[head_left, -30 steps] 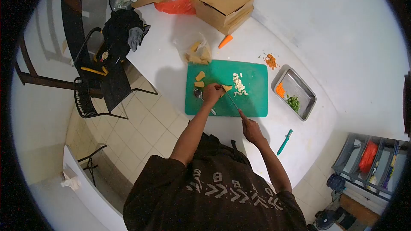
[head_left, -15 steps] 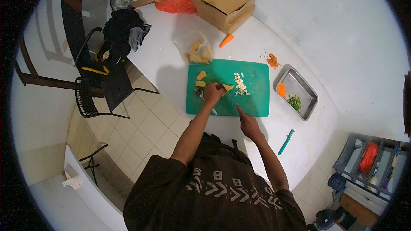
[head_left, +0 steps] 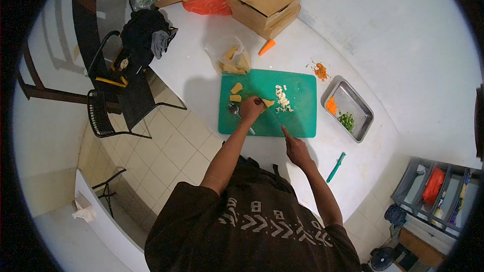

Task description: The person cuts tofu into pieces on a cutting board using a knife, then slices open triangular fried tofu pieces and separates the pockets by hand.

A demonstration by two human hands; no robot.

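Observation:
On the green cutting board (head_left: 297, 126), my left hand (head_left: 251, 108) is closed on a yellow piece that looks like tofu (head_left: 268, 103). My right hand (head_left: 297, 151) grips a knife (head_left: 276, 119), its thin blade slanting up toward that piece; the handle is hidden in the fist. Small pale diced bits (head_left: 283, 99) lie between the hands and the board's far right. Two more yellow pieces (head_left: 236, 88) sit at the board's left. Beside my left wrist lies a spoon (head_left: 234, 108), partly covered by the forearm.
A metal tray (head_left: 356, 102) holds diced orange and chopped green vegetables. Behind the board stand a clear bag (head_left: 233, 60) of yellow pieces, a carrot (head_left: 267, 47) and cardboard boxes (head_left: 264, 0). Orange peelings (head_left: 320, 71) and a green-handled peeler (head_left: 336, 167) lie to the right.
My right hand and the knife have drawn slightly back toward me and to the right. My left hand stays on the yellow piece, almost still.

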